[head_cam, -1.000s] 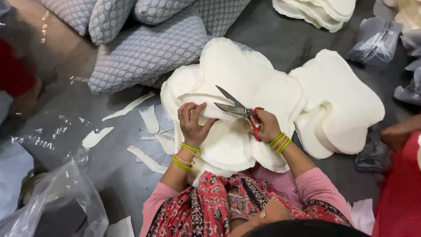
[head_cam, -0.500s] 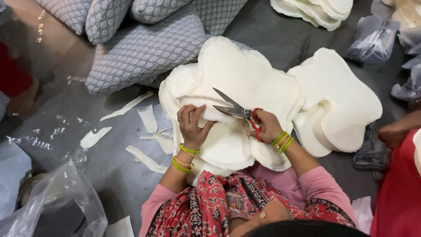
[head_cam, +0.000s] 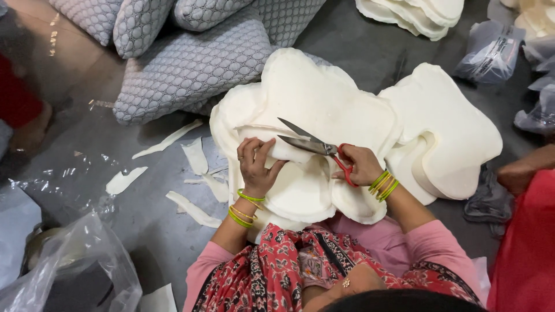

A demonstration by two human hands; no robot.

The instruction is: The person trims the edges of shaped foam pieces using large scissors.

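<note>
A small sewing or upholstery workshop, with work done seated on a dark grey floor. Stacks of white foam pieces cut to one lobed shape, more piled beside and at the far edge. Large scissors with red handles open over the foam. White offcut strips scattered about the floor. Finished cushions in grey quilted covers heaped nearby. Clear plastic bags lying around, one crumpled close by. Another person's red clothing at the right edge.
</note>
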